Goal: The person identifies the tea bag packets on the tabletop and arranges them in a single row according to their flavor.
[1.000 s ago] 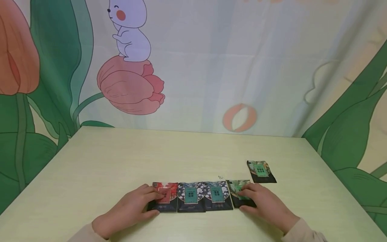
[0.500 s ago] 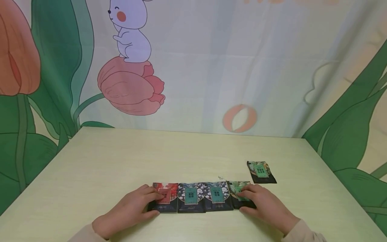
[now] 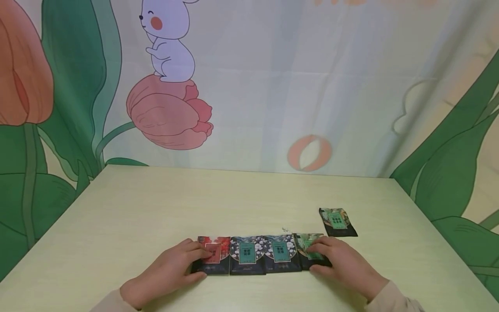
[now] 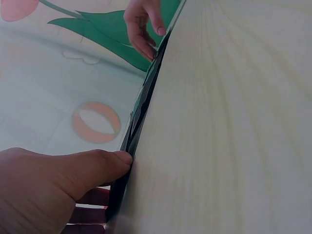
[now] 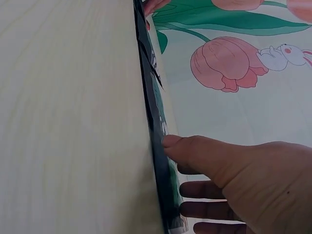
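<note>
A row of flat tea sachets lies side by side on the table in the head view. At its left end is a red sachet [image 3: 221, 259], under the fingertips of my left hand [image 3: 165, 268], whose thumb sits by the lower corner. Two dark blue sachets with white flowers, one [image 3: 247, 255] left and one [image 3: 282, 253] right, fill the middle. My right hand [image 3: 347, 266] touches the green sachet [image 3: 305, 242] at the right end and partly covers it. In the left wrist view, the left thumb [image 4: 97, 168] rests against the row's dark edge; the right thumb [image 5: 195, 151] does likewise in its view.
Another green sachet [image 3: 337, 222] lies apart, behind the right hand. The pale wooden table [image 3: 187, 195] ends at a printed curtain [image 3: 241, 108] with tulips and a rabbit. A small pale mark [image 3: 286, 229] shows just behind the row.
</note>
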`<state>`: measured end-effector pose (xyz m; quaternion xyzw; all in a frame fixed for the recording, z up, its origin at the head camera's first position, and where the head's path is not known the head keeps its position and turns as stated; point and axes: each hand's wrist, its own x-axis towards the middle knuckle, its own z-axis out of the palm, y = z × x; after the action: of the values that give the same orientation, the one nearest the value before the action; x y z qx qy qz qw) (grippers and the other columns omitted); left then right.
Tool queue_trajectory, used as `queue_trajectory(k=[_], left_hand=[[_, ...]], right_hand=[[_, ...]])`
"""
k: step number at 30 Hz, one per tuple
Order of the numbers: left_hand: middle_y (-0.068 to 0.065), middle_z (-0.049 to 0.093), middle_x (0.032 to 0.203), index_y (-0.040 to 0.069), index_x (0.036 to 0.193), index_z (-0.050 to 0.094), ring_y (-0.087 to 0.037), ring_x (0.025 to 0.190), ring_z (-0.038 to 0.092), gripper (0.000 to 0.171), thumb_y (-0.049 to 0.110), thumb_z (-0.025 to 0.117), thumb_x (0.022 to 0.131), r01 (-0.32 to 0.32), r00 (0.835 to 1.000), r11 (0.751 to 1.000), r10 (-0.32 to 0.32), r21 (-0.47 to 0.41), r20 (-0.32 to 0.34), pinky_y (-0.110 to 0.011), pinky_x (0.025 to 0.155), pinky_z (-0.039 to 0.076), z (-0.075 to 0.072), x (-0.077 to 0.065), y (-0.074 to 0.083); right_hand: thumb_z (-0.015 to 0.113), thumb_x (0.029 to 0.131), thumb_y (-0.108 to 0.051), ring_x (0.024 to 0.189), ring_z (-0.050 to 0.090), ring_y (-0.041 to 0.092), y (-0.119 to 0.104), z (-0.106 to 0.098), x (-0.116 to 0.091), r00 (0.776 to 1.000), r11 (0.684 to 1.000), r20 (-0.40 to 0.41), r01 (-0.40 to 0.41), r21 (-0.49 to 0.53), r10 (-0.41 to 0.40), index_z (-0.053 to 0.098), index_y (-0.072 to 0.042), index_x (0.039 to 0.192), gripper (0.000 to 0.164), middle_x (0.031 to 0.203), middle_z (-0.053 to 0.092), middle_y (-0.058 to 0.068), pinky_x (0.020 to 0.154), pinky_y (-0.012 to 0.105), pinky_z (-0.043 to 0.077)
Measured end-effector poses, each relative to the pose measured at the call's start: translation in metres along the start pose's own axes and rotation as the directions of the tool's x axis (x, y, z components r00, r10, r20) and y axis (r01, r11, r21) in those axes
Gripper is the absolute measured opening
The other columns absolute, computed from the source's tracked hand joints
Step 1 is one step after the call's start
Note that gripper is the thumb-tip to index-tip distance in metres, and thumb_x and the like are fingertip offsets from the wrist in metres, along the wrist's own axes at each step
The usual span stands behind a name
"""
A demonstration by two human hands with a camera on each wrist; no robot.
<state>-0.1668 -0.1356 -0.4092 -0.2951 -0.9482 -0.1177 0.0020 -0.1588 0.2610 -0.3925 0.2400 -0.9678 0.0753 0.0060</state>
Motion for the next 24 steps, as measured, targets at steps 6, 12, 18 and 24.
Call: queue_trajectory(k=[6,12,18,24], left_hand=[[0.003,0.065,0.112,0.015,0.114,0.070,-0.013,0.099,0.054,0.043,0.041,0.075,0.080,0.011,1.000,1.000,-0.011,-0.005,0.007,-0.036,0.086,0.055,0.000,0.001,0.001],[0.003,0.065,0.112,0.016,0.114,0.070,-0.012,0.099,0.054,0.043,0.041,0.075,0.080,0.011,1.000,1.000,-0.011,-0.002,0.011,-0.036,0.085,0.055,0.000,0.000,0.001],[0.003,0.065,0.113,0.016,0.114,0.070,-0.013,0.100,0.054,0.044,0.041,0.075,0.079,0.013,1.000,1.000,-0.013,0.001,0.017,-0.036,0.086,0.055,0.000,0.000,0.001],[0.003,0.065,0.113,0.016,0.115,0.070,-0.013,0.101,0.055,0.044,0.041,0.075,0.079,0.011,1.000,1.000,-0.011,0.002,0.017,-0.037,0.086,0.055,0.001,0.001,0.000]], right_hand=[[0.073,0.082,-0.036,0.109,0.061,0.025,0.006,-0.004,0.003,1.000,1.000,-0.012,-0.026,-0.007,0.026,0.069,-0.016,0.110,0.034,0.117,0.064,0.003,0.092,0.043,0.052],[0.074,0.082,-0.034,0.111,0.060,0.027,0.015,-0.007,0.006,0.998,0.999,-0.033,-0.051,0.012,0.051,0.069,-0.014,0.112,0.037,0.119,0.063,0.005,0.092,0.044,0.052],[0.072,0.084,-0.032,0.117,0.057,0.035,0.030,-0.009,0.011,0.993,0.994,-0.067,-0.096,0.048,0.099,0.067,-0.012,0.116,0.038,0.126,0.061,0.013,0.094,0.051,0.049],[0.073,0.083,-0.029,0.112,0.059,0.036,0.042,-0.009,0.013,0.988,0.994,-0.114,-0.102,0.041,0.106,0.067,-0.008,0.116,0.039,0.121,0.063,0.015,0.092,0.051,0.050]])
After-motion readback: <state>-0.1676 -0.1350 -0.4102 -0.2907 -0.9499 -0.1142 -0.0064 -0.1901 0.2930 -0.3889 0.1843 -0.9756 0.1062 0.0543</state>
